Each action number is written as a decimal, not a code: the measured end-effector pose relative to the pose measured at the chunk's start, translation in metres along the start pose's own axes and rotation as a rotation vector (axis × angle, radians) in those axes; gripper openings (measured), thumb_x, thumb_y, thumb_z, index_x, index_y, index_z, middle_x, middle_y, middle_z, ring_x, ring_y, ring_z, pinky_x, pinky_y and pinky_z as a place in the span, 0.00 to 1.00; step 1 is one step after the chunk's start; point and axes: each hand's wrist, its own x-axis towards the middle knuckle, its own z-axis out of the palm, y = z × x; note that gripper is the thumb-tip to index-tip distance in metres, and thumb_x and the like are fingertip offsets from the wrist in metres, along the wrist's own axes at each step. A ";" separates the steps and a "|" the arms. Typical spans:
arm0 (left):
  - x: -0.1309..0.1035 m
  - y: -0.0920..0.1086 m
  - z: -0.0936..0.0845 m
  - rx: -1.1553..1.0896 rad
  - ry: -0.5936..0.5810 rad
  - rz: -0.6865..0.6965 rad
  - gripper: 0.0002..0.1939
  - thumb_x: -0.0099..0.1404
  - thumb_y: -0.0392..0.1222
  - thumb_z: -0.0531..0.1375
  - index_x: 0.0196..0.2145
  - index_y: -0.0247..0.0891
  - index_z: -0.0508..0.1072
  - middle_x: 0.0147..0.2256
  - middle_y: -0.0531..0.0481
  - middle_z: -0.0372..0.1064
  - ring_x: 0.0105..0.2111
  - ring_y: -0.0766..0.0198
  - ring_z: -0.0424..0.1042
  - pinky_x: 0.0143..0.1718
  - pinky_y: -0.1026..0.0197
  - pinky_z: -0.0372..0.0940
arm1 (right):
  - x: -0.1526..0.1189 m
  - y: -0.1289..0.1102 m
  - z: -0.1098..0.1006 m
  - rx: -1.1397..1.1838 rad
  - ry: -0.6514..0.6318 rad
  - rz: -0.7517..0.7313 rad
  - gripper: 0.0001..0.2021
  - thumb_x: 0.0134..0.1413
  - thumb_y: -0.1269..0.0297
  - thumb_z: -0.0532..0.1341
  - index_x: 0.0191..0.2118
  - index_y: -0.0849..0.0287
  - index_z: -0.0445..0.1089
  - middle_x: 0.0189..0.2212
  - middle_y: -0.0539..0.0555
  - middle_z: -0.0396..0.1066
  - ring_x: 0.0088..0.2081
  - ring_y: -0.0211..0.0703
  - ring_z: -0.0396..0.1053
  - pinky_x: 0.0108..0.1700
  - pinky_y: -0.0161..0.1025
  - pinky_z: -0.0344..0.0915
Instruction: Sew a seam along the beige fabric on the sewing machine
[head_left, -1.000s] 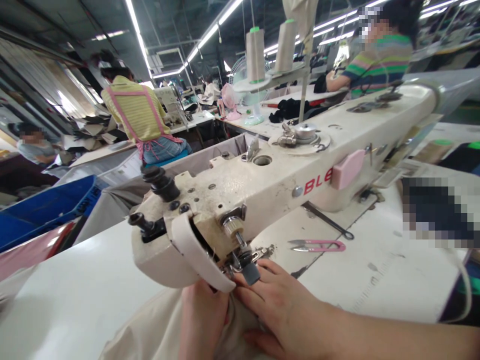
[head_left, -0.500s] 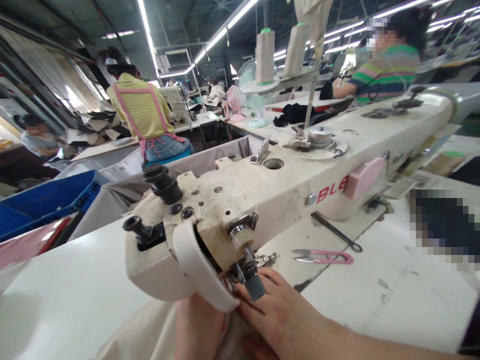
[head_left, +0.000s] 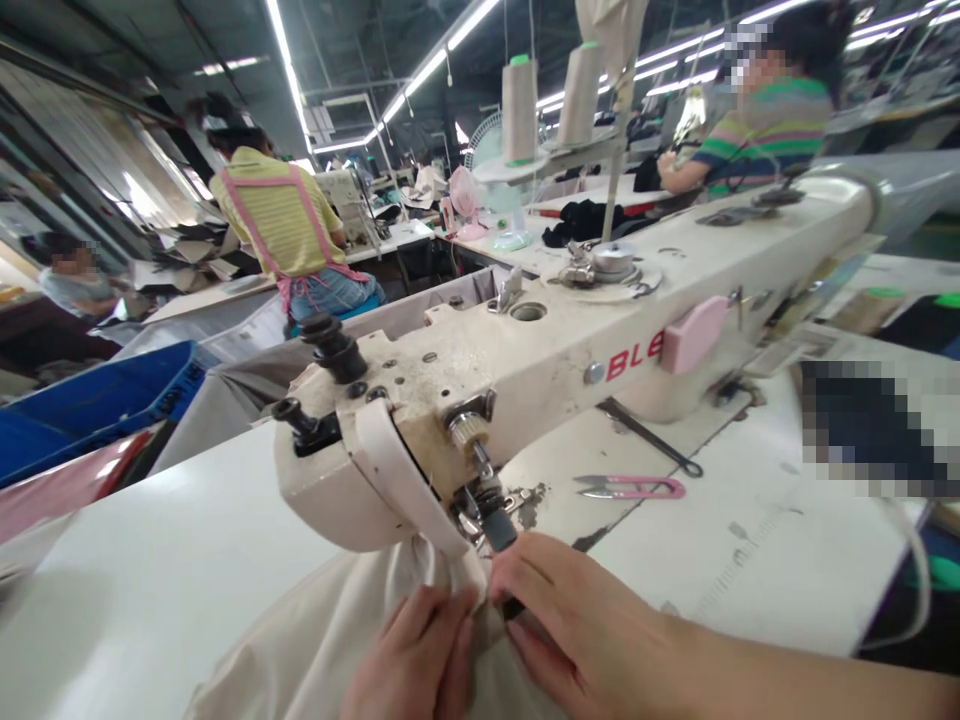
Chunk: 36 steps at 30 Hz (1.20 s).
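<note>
Cream fabric (head_left: 322, 640) lies bunched at the head of a white sewing machine (head_left: 480, 340), running up to the presser-foot area. My left hand (head_left: 416, 650) is closed on the fabric in front of the machine head, its fingertips bent and pressed together. Right beside it, my right hand (head_left: 562, 610) pinches the fabric's edge just under the grey block by the needle. A small dark patch shows between its thumb and fingers; I cannot make out what it is. The machine head hides the needle itself.
Pink thread snips (head_left: 637, 487) and a dark metal tool (head_left: 652, 440) lie on the table right of the machine head. A blue crate (head_left: 97, 390) stands at left. Thread cones (head_left: 520, 110) rise behind the machine. Co-workers sit farther back.
My left hand has come out from behind the machine head toward me and now shows on the fabric. My right hand has drawn slightly back, its fingers more bent. The view has shifted a little.
</note>
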 end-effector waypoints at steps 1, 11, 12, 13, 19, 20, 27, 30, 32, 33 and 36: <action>0.001 -0.001 -0.003 -0.054 0.008 -0.054 0.09 0.68 0.35 0.50 0.41 0.40 0.69 0.32 0.51 0.70 0.32 0.69 0.73 0.35 0.73 0.68 | -0.003 -0.001 0.001 0.000 -0.006 -0.015 0.12 0.53 0.75 0.54 0.43 0.69 0.68 0.42 0.62 0.69 0.45 0.48 0.64 0.52 0.42 0.63; -0.002 -0.005 0.006 0.273 -0.060 0.235 0.19 0.63 0.30 0.48 0.52 0.32 0.62 0.37 0.45 0.72 0.35 0.64 0.74 0.38 0.70 0.71 | -0.010 -0.007 0.001 -0.212 -0.296 -0.059 0.21 0.59 0.66 0.55 0.57 0.65 0.61 0.56 0.62 0.63 0.57 0.56 0.57 0.63 0.55 0.51; -0.002 -0.005 0.008 0.323 -0.071 0.253 0.18 0.64 0.30 0.47 0.52 0.32 0.63 0.37 0.46 0.72 0.34 0.64 0.74 0.37 0.69 0.71 | -0.010 -0.005 0.002 -0.205 -0.300 -0.068 0.20 0.60 0.66 0.55 0.57 0.64 0.62 0.56 0.62 0.63 0.57 0.56 0.57 0.63 0.55 0.52; -0.002 -0.005 0.009 0.376 -0.087 0.275 0.19 0.64 0.29 0.46 0.51 0.31 0.63 0.37 0.46 0.73 0.34 0.63 0.75 0.36 0.69 0.72 | -0.010 -0.003 0.003 -0.202 -0.297 -0.084 0.20 0.60 0.64 0.55 0.57 0.63 0.62 0.56 0.61 0.62 0.57 0.57 0.57 0.62 0.56 0.53; -0.003 -0.015 0.016 0.480 -0.039 0.348 0.17 0.66 0.31 0.45 0.49 0.30 0.65 0.34 0.47 0.73 0.31 0.63 0.75 0.35 0.66 0.72 | -0.009 0.009 0.008 -0.230 -0.170 -0.196 0.15 0.62 0.65 0.54 0.53 0.61 0.65 0.50 0.58 0.67 0.51 0.51 0.62 0.58 0.48 0.59; -0.001 -0.017 0.016 0.475 -0.028 0.343 0.17 0.66 0.32 0.45 0.49 0.31 0.66 0.34 0.47 0.73 0.31 0.63 0.75 0.35 0.66 0.72 | -0.006 0.010 0.005 -0.229 -0.167 -0.192 0.15 0.62 0.65 0.56 0.53 0.60 0.65 0.50 0.57 0.68 0.50 0.50 0.62 0.58 0.46 0.59; 0.021 -0.023 0.001 0.382 0.103 0.317 0.14 0.64 0.34 0.47 0.42 0.37 0.70 0.34 0.48 0.75 0.33 0.59 0.75 0.30 0.63 0.73 | 0.015 0.015 -0.008 -0.179 -0.182 -0.152 0.16 0.55 0.63 0.59 0.49 0.62 0.67 0.47 0.61 0.67 0.52 0.53 0.60 0.57 0.50 0.55; 0.020 -0.028 -0.001 0.279 0.102 0.239 0.13 0.65 0.35 0.48 0.43 0.38 0.70 0.38 0.45 0.74 0.39 0.60 0.73 0.38 0.62 0.72 | 0.017 0.017 -0.007 -0.129 -0.176 -0.125 0.20 0.55 0.64 0.59 0.53 0.62 0.63 0.48 0.61 0.66 0.52 0.54 0.59 0.56 0.51 0.56; 0.015 -0.032 0.001 0.233 0.060 0.153 0.14 0.64 0.36 0.53 0.47 0.39 0.69 0.43 0.44 0.71 0.44 0.60 0.71 0.43 0.61 0.70 | 0.016 0.018 -0.006 -0.107 -0.171 -0.119 0.21 0.54 0.63 0.59 0.54 0.61 0.62 0.48 0.62 0.66 0.52 0.55 0.58 0.55 0.52 0.56; 0.013 -0.034 0.003 0.214 0.052 0.123 0.15 0.63 0.36 0.55 0.48 0.40 0.68 0.45 0.45 0.70 0.45 0.60 0.71 0.44 0.60 0.70 | 0.016 0.018 -0.006 -0.105 -0.172 -0.117 0.21 0.54 0.63 0.59 0.54 0.61 0.62 0.48 0.62 0.66 0.52 0.55 0.58 0.55 0.52 0.57; 0.011 -0.036 0.008 0.159 0.069 0.065 0.16 0.61 0.37 0.56 0.47 0.44 0.67 0.44 0.48 0.70 0.45 0.62 0.72 0.44 0.62 0.70 | 0.015 0.018 -0.005 -0.114 -0.173 -0.107 0.21 0.53 0.64 0.60 0.54 0.62 0.62 0.47 0.63 0.66 0.51 0.56 0.59 0.55 0.52 0.57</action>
